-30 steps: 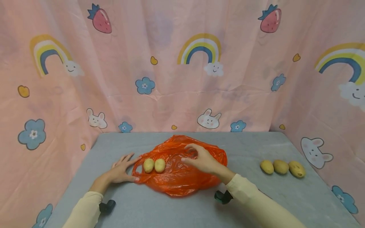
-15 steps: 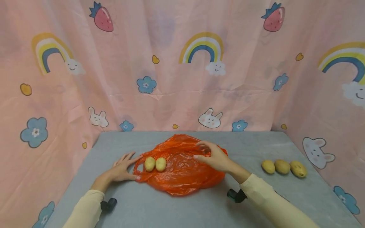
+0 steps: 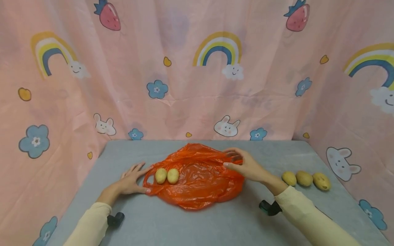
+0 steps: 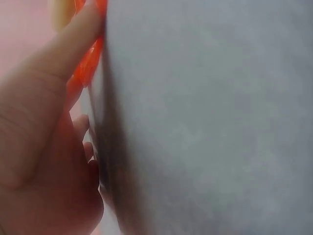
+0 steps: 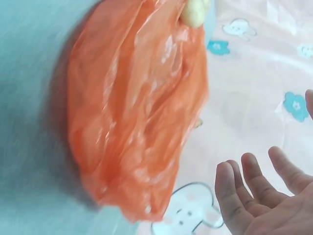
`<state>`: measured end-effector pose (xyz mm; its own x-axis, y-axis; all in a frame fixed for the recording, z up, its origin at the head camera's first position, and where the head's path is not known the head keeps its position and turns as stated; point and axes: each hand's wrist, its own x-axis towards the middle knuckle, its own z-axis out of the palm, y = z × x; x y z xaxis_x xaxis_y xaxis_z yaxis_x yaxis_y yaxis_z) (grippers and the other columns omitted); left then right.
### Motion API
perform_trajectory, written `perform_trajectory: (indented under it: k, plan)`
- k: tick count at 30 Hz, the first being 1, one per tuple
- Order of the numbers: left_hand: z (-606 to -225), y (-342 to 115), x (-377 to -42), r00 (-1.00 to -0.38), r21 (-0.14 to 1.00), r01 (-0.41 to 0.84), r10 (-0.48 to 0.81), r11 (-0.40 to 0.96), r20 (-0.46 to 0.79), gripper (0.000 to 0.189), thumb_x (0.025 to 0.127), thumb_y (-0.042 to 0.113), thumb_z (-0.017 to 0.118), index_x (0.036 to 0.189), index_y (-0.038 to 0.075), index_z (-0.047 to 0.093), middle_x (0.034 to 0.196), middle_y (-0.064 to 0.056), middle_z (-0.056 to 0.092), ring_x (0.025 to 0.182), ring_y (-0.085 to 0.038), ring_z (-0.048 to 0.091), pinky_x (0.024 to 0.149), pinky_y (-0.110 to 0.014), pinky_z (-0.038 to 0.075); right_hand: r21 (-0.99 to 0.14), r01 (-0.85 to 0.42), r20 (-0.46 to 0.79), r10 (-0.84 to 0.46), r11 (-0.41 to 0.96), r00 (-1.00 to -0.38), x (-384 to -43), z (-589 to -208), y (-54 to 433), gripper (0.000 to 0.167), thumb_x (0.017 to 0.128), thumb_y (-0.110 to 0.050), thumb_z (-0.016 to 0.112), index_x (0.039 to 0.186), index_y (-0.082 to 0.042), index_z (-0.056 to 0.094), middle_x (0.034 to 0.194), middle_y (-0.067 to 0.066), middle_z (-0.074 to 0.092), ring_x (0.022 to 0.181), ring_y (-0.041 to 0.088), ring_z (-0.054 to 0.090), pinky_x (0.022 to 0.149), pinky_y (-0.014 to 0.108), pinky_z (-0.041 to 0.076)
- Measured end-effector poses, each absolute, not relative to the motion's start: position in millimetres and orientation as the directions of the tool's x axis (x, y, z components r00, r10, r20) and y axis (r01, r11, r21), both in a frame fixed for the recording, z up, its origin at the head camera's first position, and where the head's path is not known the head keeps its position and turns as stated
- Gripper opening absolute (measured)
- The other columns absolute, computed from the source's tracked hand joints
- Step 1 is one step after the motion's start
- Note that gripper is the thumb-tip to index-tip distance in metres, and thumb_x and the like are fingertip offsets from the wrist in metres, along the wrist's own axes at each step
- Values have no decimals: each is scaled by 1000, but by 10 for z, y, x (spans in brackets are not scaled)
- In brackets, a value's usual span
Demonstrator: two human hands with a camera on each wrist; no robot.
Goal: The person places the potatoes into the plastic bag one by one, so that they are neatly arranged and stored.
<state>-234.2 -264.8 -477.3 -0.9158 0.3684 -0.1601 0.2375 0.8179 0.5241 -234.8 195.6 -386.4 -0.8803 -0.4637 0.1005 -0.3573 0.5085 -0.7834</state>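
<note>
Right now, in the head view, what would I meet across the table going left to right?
Left grip → first potato → second potato → right grip → third potato → fourth potato → fifth potato. Bag omitted: it overlaps several.

You are wearing a pale cream left sleeve (image 3: 90,222) and a matching right sleeve (image 3: 309,215), both wrinkling. A stubby black device (image 3: 116,219) is jutting out beside the left one; a second black device (image 3: 269,207), faintly green at its end, is jutting out beside the right. Your left hand (image 3: 131,181) and right hand (image 3: 248,166) are showing bare.
</note>
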Motion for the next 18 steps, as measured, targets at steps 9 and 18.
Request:
perform_trajectory:
  k: [9, 18]
  plan:
    - [-4747, -2635, -2348, -914, 509, 233, 365, 829, -176, 96, 80, 51, 81, 158, 19, 36, 168, -24, 15, 151, -55, 9, 110, -80, 13, -778, -317, 59, -440, 542, -896, -2422, -3896, 2209, 51, 98, -24, 67, 142, -3, 50, 140, 29, 54, 122, 45, 55, 97, 58, 52]
    - [-4755, -2635, -2360, -912, 501, 232, 366, 834, -186, 97, 80, 51, 81, 158, 18, 35, 168, -24, 14, 151, -55, 8, 110, -79, 13, -757, -272, 19, -396, 594, -918, -2469, -3951, 2486, 55, 98, -25, 67, 145, -5, 48, 140, 28, 55, 122, 42, 57, 96, 56, 54]
